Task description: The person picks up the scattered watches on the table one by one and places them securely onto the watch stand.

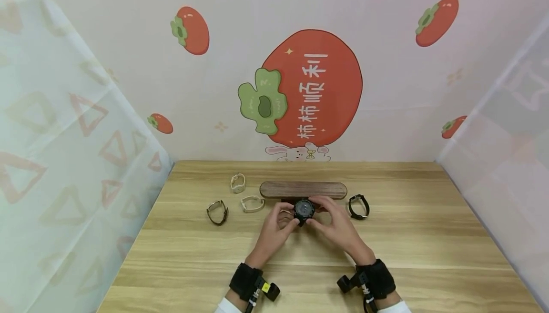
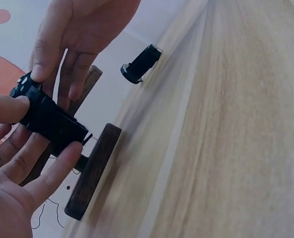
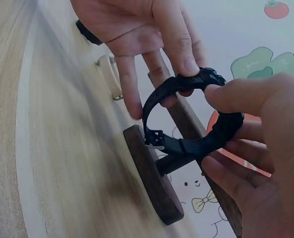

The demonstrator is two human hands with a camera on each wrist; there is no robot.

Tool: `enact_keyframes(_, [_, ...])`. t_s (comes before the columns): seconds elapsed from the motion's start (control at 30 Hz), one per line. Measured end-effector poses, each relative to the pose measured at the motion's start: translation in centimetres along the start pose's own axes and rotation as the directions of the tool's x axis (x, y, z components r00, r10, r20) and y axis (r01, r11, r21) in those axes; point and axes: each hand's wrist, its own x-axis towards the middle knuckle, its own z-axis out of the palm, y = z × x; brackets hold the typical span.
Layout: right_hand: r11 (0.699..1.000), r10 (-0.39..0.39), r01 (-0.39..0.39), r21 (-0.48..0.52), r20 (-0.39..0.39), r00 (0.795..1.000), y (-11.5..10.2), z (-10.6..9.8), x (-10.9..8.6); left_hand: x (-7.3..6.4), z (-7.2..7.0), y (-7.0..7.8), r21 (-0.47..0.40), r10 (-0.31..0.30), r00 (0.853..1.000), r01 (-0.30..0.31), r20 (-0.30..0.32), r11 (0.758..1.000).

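A black watch [image 1: 304, 210] with a round face is held by both hands, its strap forming a loop in the right wrist view. My left hand [image 1: 273, 229] pinches the watch from the left side, thumb on the case. From the other side my right hand [image 1: 339, 227] pinches it, with thumb and fingers on the case and strap. Just behind the watch stands a dark wooden T-shaped stand [image 1: 303, 189], its base [image 3: 154, 178] on the table. Whether the strap touches the stand I cannot tell.
Left of the stand lie two pale watches [image 1: 238, 183] and a dark-strapped watch [image 1: 218, 212]. Another black watch [image 1: 358, 206] stands on its side at the right. The wooden table [image 1: 180, 256] meets a printed cloth backdrop [image 1: 386, 136] at the back.
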Motion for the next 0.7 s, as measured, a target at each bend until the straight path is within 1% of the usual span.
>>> enact_keyframes(0.07, [1.0,-0.005,0.005,-0.011,0.011,1.0,0.0,-0.04,-0.07,0.01,0.01,-0.05,-0.002,0.012,1.0,-0.012,-0.01,1.0])
enact_keyframes(0.17, [1.0,-0.026,0.026,-0.003,0.033,0.999,-0.08,-0.16,-0.16,0.05,-0.09,-0.21,0.021,0.05,0.999,-0.05,-0.012,0.999])
enact_keyframes(0.23, [0.999,-0.045,0.045,0.017,0.055,0.997,-0.2,-0.27,-0.14,0.07,-0.22,-0.33,0.069,0.082,0.997,-0.081,-0.006,0.994])
enact_keyframes(0.3, [0.998,-0.06,0.057,0.035,0.08,0.995,-0.34,-0.36,-0.09,0.09,-0.37,-0.37,0.093,0.105,0.994,-0.106,0.017,0.99])
enact_keyframes(0.37, [0.997,-0.063,0.059,0.046,0.101,0.993,-0.45,-0.41,-0.04,0.13,-0.47,-0.4,0.096,0.127,0.99,-0.131,0.055,0.987])
enact_keyframes(0.4, [0.997,-0.061,0.057,0.047,0.108,0.992,-0.49,-0.42,-0.04,0.16,-0.49,-0.41,0.091,0.142,0.987,-0.148,0.073,0.985])
enact_keyframes(0.47, [0.998,-0.047,0.041,0.052,0.12,0.992,-0.5,-0.45,-0.05,0.23,-0.54,-0.46,0.044,0.162,0.98,-0.168,0.114,0.985])
enact_keyframes(0.53, [0.998,-0.029,0.021,0.062,0.127,0.991,-0.47,-0.5,-0.11,0.25,-0.57,-0.55,0.015,0.186,0.973,-0.19,0.139,0.982])
enact_keyframes(0.6, [0.998,-0.014,0.005,0.068,0.135,0.991,-0.44,-0.58,-0.21,0.24,-0.6,-0.69,-0.01,0.198,0.969,-0.199,0.148,0.98])
enact_keyframes(0.7, [0.996,-0.001,-0.012,0.086,0.149,0.989,-0.43,-0.68,-0.33,0.2,-0.68,-0.81,-0.017,0.205,0.967,-0.205,0.148,0.979])
